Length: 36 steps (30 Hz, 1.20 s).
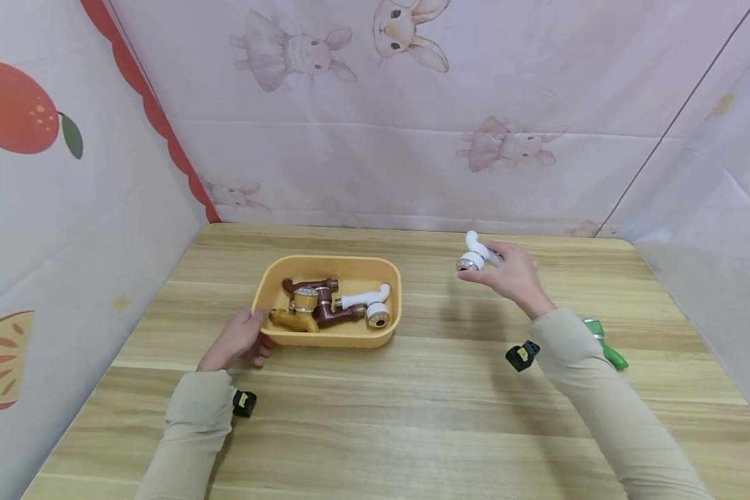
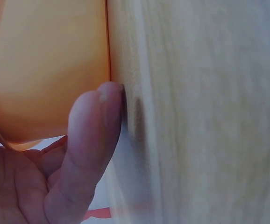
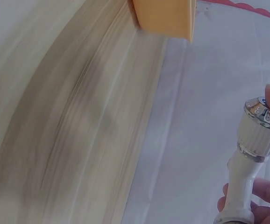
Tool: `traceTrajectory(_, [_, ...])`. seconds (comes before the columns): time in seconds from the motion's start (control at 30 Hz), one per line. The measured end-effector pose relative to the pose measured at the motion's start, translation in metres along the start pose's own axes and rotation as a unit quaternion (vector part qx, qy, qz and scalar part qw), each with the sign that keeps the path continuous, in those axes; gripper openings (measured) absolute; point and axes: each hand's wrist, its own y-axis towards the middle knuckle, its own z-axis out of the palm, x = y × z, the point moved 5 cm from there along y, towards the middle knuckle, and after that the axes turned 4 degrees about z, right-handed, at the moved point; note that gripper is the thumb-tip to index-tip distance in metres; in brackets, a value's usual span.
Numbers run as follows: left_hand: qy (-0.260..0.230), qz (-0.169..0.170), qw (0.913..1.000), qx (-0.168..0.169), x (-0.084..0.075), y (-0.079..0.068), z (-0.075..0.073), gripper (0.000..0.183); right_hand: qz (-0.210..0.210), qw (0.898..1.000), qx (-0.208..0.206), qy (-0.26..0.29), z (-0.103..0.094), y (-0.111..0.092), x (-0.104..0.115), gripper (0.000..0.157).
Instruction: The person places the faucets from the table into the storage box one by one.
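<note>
My right hand point(image 1: 514, 274) holds a white tap point(image 1: 477, 251) with a chrome ring above the table, right of a yellow plastic tray point(image 1: 328, 339). In the right wrist view, fingers touch the chrome end and stem of this white tap point(image 3: 242, 175). At the tray's near left corner, my left hand point(image 1: 237, 338) grips the rim, thumb at the edge and fingers outside the wall. Inside the tray lie another white tap point(image 1: 364, 299), a mustard-yellow tap point(image 1: 296, 320) and dark brown taps point(image 1: 339, 317), partly overlapping.
A green tap point(image 1: 614, 356) lies on the wooden table point(image 1: 375, 423) at the right, partly hidden by my right sleeve. A rabbit-printed curtain point(image 1: 362, 167) stands along the back edge, with printed sheets at both sides.
</note>
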Motion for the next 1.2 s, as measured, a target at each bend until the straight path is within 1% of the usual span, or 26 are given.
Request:
traceTrajectory(0.27, [0.0, -0.003, 1.0, -0.001, 0.0, 0.0, 0.0, 0.044, -0.01, 1.0, 0.02, 0.014, 0.01, 0.003, 0.014, 0.076])
traceTrajectory(0.53, [-0.004, -0.004, 1.0, -0.004, -0.002, 0.001, 0.001, 0.042, -0.013, 1.0, 0.022, 0.018, 0.015, 0.006, 0.022, 0.075])
traceTrajectory(0.63, [-0.004, -0.001, 1.0, -0.007, -0.003, 0.001, 0.001, 0.04, -0.015, 0.999, 0.027, 0.027, 0.018, 0.007, 0.026, 0.077])
traceTrajectory(0.87, [-0.004, 0.002, 1.0, -0.008, -0.004, 0.0, 0.001, 0.04, -0.02, 0.997, 0.048, 0.061, 0.027, 0.007, 0.041, 0.08])
traceTrajectory(1.2, [-0.005, -0.001, 1.0, -0.009, -0.003, -0.001, 0.0, 0.042, -0.024, 0.995, 0.063, 0.075, 0.045, 0.01, 0.061, 0.079])
